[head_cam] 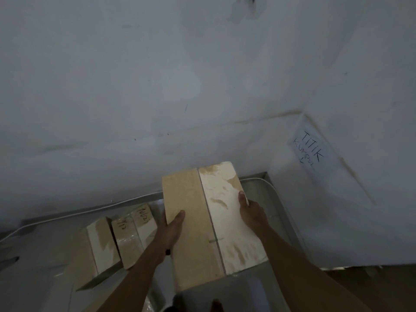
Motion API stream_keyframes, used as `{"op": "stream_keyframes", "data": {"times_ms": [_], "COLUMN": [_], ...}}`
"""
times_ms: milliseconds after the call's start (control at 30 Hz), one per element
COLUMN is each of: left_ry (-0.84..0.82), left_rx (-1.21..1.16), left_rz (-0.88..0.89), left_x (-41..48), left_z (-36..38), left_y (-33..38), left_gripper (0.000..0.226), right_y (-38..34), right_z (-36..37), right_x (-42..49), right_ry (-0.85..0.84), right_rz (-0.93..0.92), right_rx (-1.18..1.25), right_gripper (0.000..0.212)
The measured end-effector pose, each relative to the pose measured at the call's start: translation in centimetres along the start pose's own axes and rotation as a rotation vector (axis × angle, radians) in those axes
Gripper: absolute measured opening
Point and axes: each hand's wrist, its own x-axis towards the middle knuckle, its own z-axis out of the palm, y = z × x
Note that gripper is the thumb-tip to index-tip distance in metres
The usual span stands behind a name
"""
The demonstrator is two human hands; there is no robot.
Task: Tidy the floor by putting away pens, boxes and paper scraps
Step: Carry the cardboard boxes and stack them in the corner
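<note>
A long tan and white cardboard box [209, 224] is held in front of me above the grey floor, near the wall corner. My left hand [171, 233] grips its left side with the thumb on top. On the right side, my right hand [251, 212] grips the edge, thumb lying on the white flap. Two more cardboard boxes [132, 235] with handwriting on them stand on the floor to the left, against the wall.
A white wall fills the upper view. A paper sign [308, 154] with handwritten words is stuck on the right wall. A white cable [90, 208] runs along the base of the wall. Grey floor [33, 278] spreads to the left.
</note>
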Motion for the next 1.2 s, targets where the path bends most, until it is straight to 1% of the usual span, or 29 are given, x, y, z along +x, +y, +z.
{"op": "stream_keyframes", "data": {"times_ms": [133, 267, 400, 567, 733, 833, 900, 967, 1033, 1133, 1200], "left_ry": [-0.068, -0.112, -0.168, -0.195, -0.21, -0.202, -0.167, -0.133, -0.119, -0.098, -0.077], "left_rx": [0.015, 0.038, 0.133, 0.228, 0.241, 0.213, 0.202, 0.18, 0.148, 0.11, 0.108], "left_rz": [-0.036, -0.065, -0.08, -0.05, -0.098, -0.124, -0.14, -0.156, -0.132, -0.065, -0.059], "left_x": [1.7, 3.7, 4.9, 5.9, 7.5, 8.5, 9.7, 10.7, 12.3, 14.5, 16.3], "left_z": [1.0, 1.9, 3.6, 6.4, 10.7, 13.7, 15.9, 17.5, 19.5, 22.1, 22.9], "left_y": [0.2, 0.4, 0.8, 0.8, 0.2, 0.0, -0.5, -0.7, -1.7, -3.9, -5.6], "left_gripper": [0.064, 0.073, 0.066, 0.067, 0.059, 0.051, 0.046, 0.042, 0.04, 0.043, 0.047], "right_y": [0.4, 0.8, 1.9, 4.2, 7.7, 10.0, 11.4, 12.4, 14.2, 17.0, 18.1], "right_z": [-0.8, -1.3, -2.2, -2.9, -4.4, -5.2, -5.5, -5.4, -5.4, -4.9, -4.0], "right_x": [1.3, 1.7, 2.3, 3.9, 7.6, 10.9, 13.4, 15.2, 17.2, 20.1, 21.7], "right_ry": [0.019, 0.088, 0.105, 0.115, 0.102, 0.052, 0.02, 0.015, 0.017, 0.021, 0.007], "right_rz": [0.006, 0.026, 0.055, 0.116, 0.168, 0.187, 0.186, 0.181, 0.19, 0.223, 0.226], "right_rx": [0.002, 0.036, 0.06, 0.071, 0.083, 0.085, 0.09, 0.106, 0.129, 0.139, 0.122], "right_gripper": [0.075, 0.074, 0.079, 0.087, 0.08, 0.075, 0.073, 0.071, 0.069, 0.071, 0.062]}}
